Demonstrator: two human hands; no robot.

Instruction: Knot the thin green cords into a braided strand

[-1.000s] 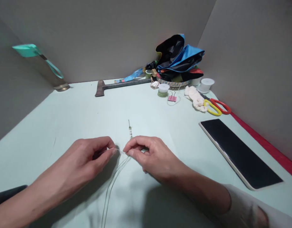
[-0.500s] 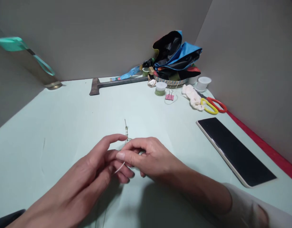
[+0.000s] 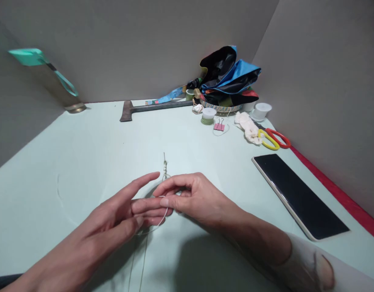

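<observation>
A thin pale cord (image 3: 163, 219) loops down from the pinched thumb and fingers of my right hand (image 3: 194, 198) and curves below my left fingers. My left hand (image 3: 114, 219) is palm up with its fingers stretched out, their tips beside my right fingertips. Just beyond both hands, a small knotted cord piece (image 3: 165, 167) lies on the pale table, a thin dark pin or tip at its far end. Its near end is hidden by my right hand. Two cord strands run toward the near edge beneath my hands.
A phone (image 3: 296, 194) lies at the right. Scissors (image 3: 274, 139), white cloth (image 3: 247, 127), a pink clip (image 3: 219, 127), spools (image 3: 208, 115) and a blue-black bag (image 3: 232, 77) stand farther back. A hammer-like tool (image 3: 156, 107) lies near the back wall.
My left fingers have straightened and spread, and the index has drawn back from the knotted piece. The cord at my right fingertips now hangs in a wider loop. The view has shifted slightly.
</observation>
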